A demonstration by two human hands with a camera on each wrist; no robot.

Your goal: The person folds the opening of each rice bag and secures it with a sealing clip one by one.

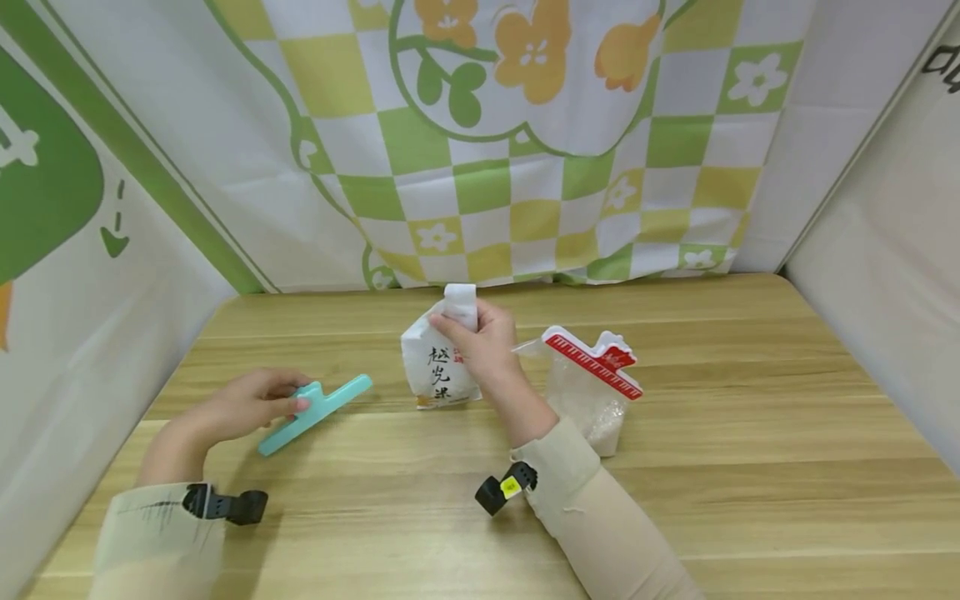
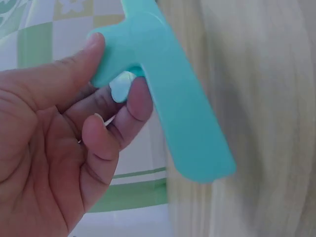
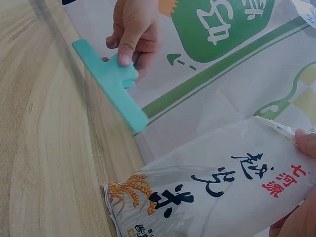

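Note:
At the left of the head view, my left hand pinches the handle of a teal bag clip between thumb and fingers, holding it above the table. The left wrist view shows the thumb on one handle plate and the fingers behind it. Near the middle, my right hand grips the top of a white rice bag with dark lettering. A white strip of the bag's top sticks up above the thumb. The right wrist view shows the bag's printed front, while most of that hand is out of frame.
Right of the right hand, a clear bag of white grains stands with a red and white clip across its top. The wooden table meets a checkered cloth at the back. White cloth walls flank both sides.

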